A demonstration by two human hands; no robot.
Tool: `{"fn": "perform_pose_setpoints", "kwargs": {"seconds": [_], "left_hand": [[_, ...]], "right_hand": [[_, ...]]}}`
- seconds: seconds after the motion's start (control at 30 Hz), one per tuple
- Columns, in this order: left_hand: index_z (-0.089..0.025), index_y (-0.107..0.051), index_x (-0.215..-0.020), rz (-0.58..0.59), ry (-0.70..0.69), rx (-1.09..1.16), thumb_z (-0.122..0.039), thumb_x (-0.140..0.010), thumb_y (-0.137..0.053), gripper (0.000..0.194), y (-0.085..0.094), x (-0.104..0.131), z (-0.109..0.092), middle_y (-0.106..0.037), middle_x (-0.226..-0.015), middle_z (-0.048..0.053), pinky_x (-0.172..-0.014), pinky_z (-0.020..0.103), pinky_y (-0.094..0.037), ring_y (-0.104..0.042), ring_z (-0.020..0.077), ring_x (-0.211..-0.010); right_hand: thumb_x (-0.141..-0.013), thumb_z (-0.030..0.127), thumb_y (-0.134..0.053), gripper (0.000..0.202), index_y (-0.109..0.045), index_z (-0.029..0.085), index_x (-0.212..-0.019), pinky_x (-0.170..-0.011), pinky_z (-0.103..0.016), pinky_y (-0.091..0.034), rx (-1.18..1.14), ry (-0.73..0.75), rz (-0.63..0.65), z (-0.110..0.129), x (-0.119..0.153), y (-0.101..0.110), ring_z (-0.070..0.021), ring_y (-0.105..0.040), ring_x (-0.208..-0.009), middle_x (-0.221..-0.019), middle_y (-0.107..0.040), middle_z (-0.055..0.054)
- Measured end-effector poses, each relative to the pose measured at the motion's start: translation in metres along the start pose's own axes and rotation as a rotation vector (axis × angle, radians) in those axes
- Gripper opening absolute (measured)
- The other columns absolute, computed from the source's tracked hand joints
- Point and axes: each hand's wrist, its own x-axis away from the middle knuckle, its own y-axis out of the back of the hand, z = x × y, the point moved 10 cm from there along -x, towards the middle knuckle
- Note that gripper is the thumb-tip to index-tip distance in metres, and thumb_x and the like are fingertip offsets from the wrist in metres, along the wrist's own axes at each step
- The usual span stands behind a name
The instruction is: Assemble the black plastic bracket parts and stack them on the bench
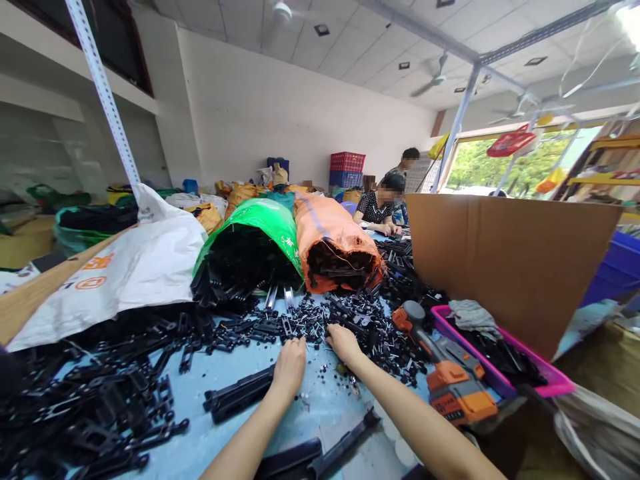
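My left hand (291, 365) is closed at the near edge of a pile of small screws (311, 321), its fingertips round a small black part (287, 327) that partly shows above them. My right hand (343, 341) lies just to the right, fingers curled down at the screws; what they hold, if anything, is hidden. The hands are apart. Left of my left wrist lie long black parts (240, 395) on the blue table (195, 383). More long black parts (345, 443) lie between my forearms.
Green (265, 217) and orange (333, 227) sacks of black parts open toward me, beside a white sack (130, 273). An orange power tool (450, 383) and pink tray (555, 385) lie right, before a cardboard sheet (505, 260). Two people (377, 207) are behind.
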Motion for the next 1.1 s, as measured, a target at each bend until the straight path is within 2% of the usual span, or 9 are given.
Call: {"fn": "perform_pose_setpoints", "kwargs": {"seconds": [0.1, 0.2, 0.33, 0.43, 0.53, 0.67, 0.9, 0.97, 1.1], "left_hand": [[-0.013, -0.056, -0.106, -0.117, 0.024, 0.152, -0.005, -0.084, -0.036, 0.03, 0.032, 0.043, 0.019, -0.062, -0.094, 0.009, -0.081, 0.033, -0.047, -0.058, 0.0193, -0.091], [-0.017, -0.059, -0.099, -0.241, 0.07, 0.375, -0.016, -0.087, -0.038, 0.024, 0.056, 0.097, 0.048, -0.063, -0.09, 0.007, -0.076, 0.034, -0.049, -0.06, 0.0195, -0.084], [-0.02, -0.061, -0.092, -0.244, 0.18, 0.507, -0.028, -0.087, -0.042, 0.021, 0.064, 0.162, 0.077, -0.063, -0.084, 0.005, -0.068, 0.032, -0.05, -0.061, 0.0191, -0.076], [-0.018, -0.06, -0.093, -0.221, 0.271, 0.548, -0.03, -0.086, -0.044, 0.021, 0.069, 0.192, 0.083, -0.064, -0.087, 0.005, -0.071, 0.032, -0.05, -0.061, 0.0186, -0.079], [-0.018, -0.06, -0.093, -0.2, 0.302, 0.566, -0.028, -0.087, -0.043, 0.021, 0.07, 0.202, 0.078, -0.063, -0.086, 0.005, -0.072, 0.031, -0.049, -0.06, 0.0172, -0.079], [-0.017, -0.06, -0.094, -0.228, 0.317, 0.537, -0.024, -0.088, -0.042, 0.02, 0.072, 0.207, 0.074, -0.061, -0.084, 0.005, -0.069, 0.031, -0.048, -0.058, 0.0159, -0.074], [-0.015, -0.055, -0.098, -0.218, 0.161, 0.303, -0.017, -0.089, -0.039, 0.019, 0.078, 0.205, 0.056, -0.058, -0.087, 0.007, -0.075, 0.036, -0.048, -0.054, 0.0197, -0.084], [-0.015, -0.055, -0.099, -0.197, 0.13, 0.238, -0.014, -0.089, -0.038, 0.019, 0.079, 0.202, 0.048, -0.057, -0.085, 0.007, -0.073, 0.036, -0.048, -0.053, 0.02, -0.083], [-0.015, -0.054, -0.101, -0.142, 0.066, 0.127, -0.01, -0.088, -0.037, 0.023, 0.074, 0.194, 0.031, -0.055, -0.084, 0.008, -0.072, 0.035, -0.048, -0.052, 0.0199, -0.081]], "right_hand": [[-0.08, 0.023, -0.058, 0.012, -0.056, 0.016, -0.089, -0.072, -0.029, -0.043, -0.122, -0.028, -0.065, -0.008, 0.014, 0.015, -0.02, -0.06, -0.084, -0.088, -0.064, -0.008], [-0.079, 0.031, -0.059, 0.015, -0.056, 0.016, -0.076, -0.065, -0.026, -0.045, -0.286, -0.039, -0.079, -0.01, 0.033, 0.017, -0.0166, -0.061, -0.073, -0.078, -0.065, -0.005], [-0.078, 0.042, -0.058, 0.028, -0.053, 0.016, -0.068, -0.045, -0.021, -0.042, -0.504, -0.031, 0.03, 0.004, 0.071, 0.002, -0.0121, -0.057, -0.05, -0.06, -0.061, -0.001], [-0.076, 0.05, -0.059, 0.035, -0.049, 0.018, -0.067, -0.038, -0.02, -0.038, -0.669, -0.022, 0.093, 0.021, 0.102, -0.003, -0.0114, -0.053, -0.042, -0.051, -0.055, 0.003], [-0.075, 0.052, -0.059, 0.037, -0.048, 0.019, -0.063, -0.041, -0.02, -0.036, -0.698, 0.063, 0.044, 0.043, 0.124, 0.009, -0.0097, -0.049, -0.041, -0.049, -0.052, 0.004], [-0.083, 0.05, -0.051, 0.039, -0.051, 0.018, -0.062, -0.051, -0.021, -0.036, -0.484, 0.262, -0.112, 0.075, 0.142, 0.024, -0.0095, -0.05, -0.05, -0.055, -0.056, 0.001], [-0.094, 0.033, -0.038, 0.04, -0.049, 0.018, -0.06, -0.055, -0.024, -0.031, -0.102, 0.6, -0.307, 0.117, 0.173, 0.026, -0.0115, -0.048, -0.054, -0.056, -0.051, -0.002], [-0.094, 0.031, -0.038, 0.039, -0.048, 0.018, -0.059, -0.055, -0.024, -0.031, -0.089, 0.623, -0.307, 0.119, 0.176, 0.025, -0.0115, -0.047, -0.054, -0.056, -0.05, -0.002], [-0.094, 0.032, -0.038, 0.039, -0.048, 0.018, -0.058, -0.055, -0.025, -0.03, -0.075, 0.545, -0.335, 0.11, 0.173, 0.025, -0.0118, -0.046, -0.054, -0.055, -0.048, -0.002]]}}
